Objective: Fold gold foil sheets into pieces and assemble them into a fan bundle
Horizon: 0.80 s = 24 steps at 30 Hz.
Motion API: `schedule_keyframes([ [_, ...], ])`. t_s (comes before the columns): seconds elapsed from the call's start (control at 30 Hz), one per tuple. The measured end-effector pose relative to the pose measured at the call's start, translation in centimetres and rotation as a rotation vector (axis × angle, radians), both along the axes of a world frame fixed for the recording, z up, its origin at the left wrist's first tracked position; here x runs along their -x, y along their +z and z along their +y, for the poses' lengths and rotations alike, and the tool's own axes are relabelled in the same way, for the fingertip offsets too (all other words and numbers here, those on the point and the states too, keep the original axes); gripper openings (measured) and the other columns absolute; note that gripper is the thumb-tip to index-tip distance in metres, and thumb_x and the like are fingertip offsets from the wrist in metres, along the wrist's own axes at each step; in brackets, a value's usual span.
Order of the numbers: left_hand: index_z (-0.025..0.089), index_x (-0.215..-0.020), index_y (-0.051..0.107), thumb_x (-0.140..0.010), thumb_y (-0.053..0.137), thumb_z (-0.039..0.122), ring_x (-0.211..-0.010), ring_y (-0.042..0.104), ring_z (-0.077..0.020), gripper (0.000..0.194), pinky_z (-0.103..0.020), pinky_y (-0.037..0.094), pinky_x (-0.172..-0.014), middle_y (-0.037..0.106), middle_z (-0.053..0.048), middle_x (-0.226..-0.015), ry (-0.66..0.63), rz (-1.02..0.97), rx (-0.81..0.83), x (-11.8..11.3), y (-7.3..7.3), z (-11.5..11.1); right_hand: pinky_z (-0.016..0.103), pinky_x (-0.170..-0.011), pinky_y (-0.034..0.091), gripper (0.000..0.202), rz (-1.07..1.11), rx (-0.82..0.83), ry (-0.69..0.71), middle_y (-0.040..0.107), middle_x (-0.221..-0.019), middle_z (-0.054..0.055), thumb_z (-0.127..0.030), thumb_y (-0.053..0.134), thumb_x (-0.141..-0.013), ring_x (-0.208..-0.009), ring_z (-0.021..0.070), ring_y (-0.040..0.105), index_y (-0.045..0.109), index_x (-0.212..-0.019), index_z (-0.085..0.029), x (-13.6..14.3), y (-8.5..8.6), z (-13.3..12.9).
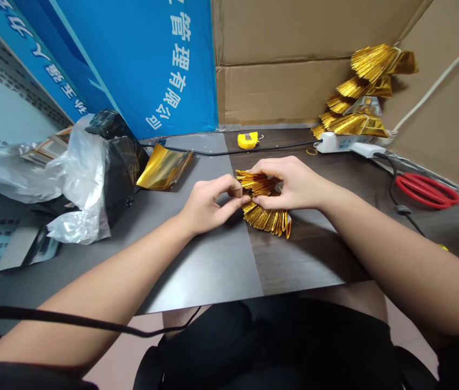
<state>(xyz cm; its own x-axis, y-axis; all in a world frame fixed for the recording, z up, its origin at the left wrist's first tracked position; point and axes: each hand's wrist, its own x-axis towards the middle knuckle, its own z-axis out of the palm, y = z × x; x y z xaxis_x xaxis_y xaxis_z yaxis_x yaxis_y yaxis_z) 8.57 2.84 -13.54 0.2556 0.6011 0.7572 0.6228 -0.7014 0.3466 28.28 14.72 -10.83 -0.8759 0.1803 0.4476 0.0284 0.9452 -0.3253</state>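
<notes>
A pleated gold foil bundle (267,218) is held just above the table, between both hands, its folds fanned out above and below the fingers. My left hand (213,205) pinches its left edge at the middle with thumb and forefinger. My right hand (290,183) wraps round the upper right part, thumb beneath, its fingertips close to those of the left. To the left on the table (213,260) lies a stack of flat gold foil sheets (165,168). Several pleated gold bundles (369,95) are piled at the back right.
A yellow tape measure (247,141) sits at the back near a black cable. Red-handled scissors (428,189) and a white power strip (335,142) are at the right. Plastic bags (86,179) stand at the left. Cardboard (270,92) and a blue panel (131,59) border the back.
</notes>
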Motion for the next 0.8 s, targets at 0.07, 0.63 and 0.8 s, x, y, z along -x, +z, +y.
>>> schedule_keyframes([
  [0.07,0.015,-0.085,0.060,-0.089,0.066,0.019,-0.066,0.061,-0.0067,0.009,-0.016,0.049,-0.064,0.066,0.001,-0.075,-0.045,-0.001,0.063,0.4,0.2,0.0,0.025,-0.061,0.042,0.024,0.006,0.009,-0.013,0.067,-0.079,0.004,-0.034,0.068,-0.077,-0.065,0.0143,0.057,0.064,-0.089,-0.014,-0.1,-0.1,0.1],
  [0.63,0.015,-0.093,0.069,-0.090,0.072,0.031,-0.085,0.067,-0.0138,0.016,-0.025,0.052,-0.079,0.073,-0.006,-0.091,-0.205,0.052,0.268,1.7,0.0,0.8,0.027,-0.062,0.043,0.023,-0.005,0.048,0.019,0.068,-0.082,0.004,-0.032,0.065,-0.077,-0.067,0.0149,0.057,0.065,-0.092,-0.014,-0.5,0.0,0.4],
  [0.8,0.015,-0.091,0.070,-0.090,0.073,0.035,-0.085,0.067,-0.0145,0.020,-0.026,0.052,-0.079,0.073,-0.006,-0.090,-0.194,0.042,0.303,1.8,-0.2,1.0,0.027,-0.064,0.044,0.025,0.000,0.044,0.040,0.070,-0.088,0.007,-0.033,0.067,-0.079,-0.070,0.0159,0.060,0.066,-0.093,-0.013,-0.6,-0.1,0.6],
])
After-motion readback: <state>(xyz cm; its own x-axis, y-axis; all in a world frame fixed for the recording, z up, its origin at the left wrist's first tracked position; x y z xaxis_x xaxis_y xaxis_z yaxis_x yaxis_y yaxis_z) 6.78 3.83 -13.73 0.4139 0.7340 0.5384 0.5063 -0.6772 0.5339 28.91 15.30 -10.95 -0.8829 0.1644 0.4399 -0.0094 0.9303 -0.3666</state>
